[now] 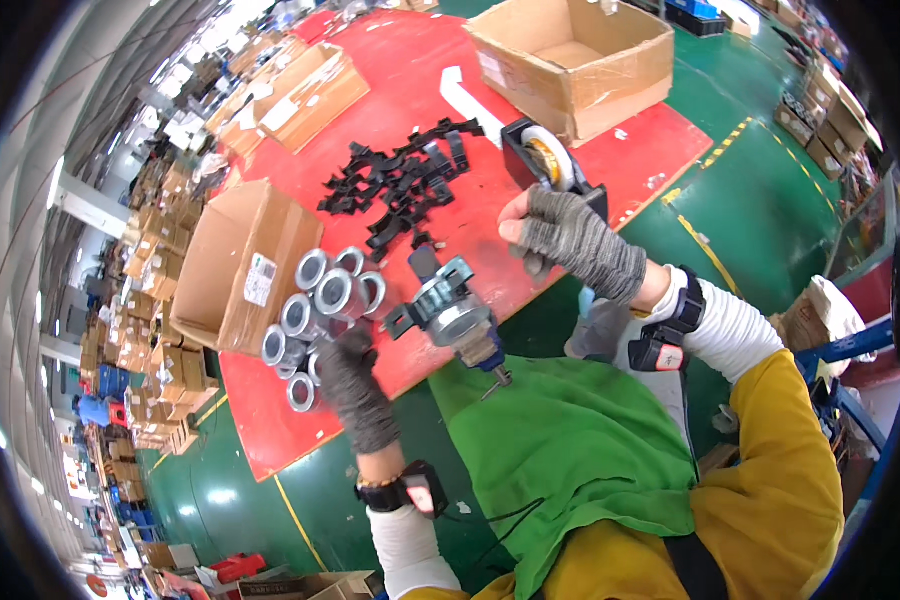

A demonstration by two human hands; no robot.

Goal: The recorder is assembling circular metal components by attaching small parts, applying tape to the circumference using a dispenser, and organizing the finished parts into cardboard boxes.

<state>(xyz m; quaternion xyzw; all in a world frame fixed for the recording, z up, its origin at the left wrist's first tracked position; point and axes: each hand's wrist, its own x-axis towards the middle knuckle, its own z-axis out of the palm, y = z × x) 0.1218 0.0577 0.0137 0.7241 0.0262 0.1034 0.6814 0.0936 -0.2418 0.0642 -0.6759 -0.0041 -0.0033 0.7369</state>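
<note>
Gloves [595, 250] of grey knit cover both hands, leaving the fingertips bare. Right hand [565, 235] is curled into a loose fist, just beside a black tape dispenser [515, 155]; whether anything sits inside its fingers I cannot tell. Left hand [358, 390] reaches away from the body, right against a cluster of silver metal cylinders [340, 295], its fingers partly hidden, so I cannot tell if it grips one. The cylinders stand close together near the left edge of the table, most with round open ends turned up toward the camera. Between the hands, at the near table edge, is a metal clamp [455, 315] with a round silver body; its long axis runs slantwise from the tabletop toward the wearer, its blue lower end and screw pointing down at the green apron [560, 430]. Beyond it, black plastic brackets [400, 185] lie in a loose heap on the red tabletop [390, 75]. An open carton [290, 240] lies by the cylinders, another [620, 100] stands at the far right. Around the table spreads a green floor [220, 450] with yellow lines, and stacked boxes [180, 380] fill the left side of the hall.
</note>
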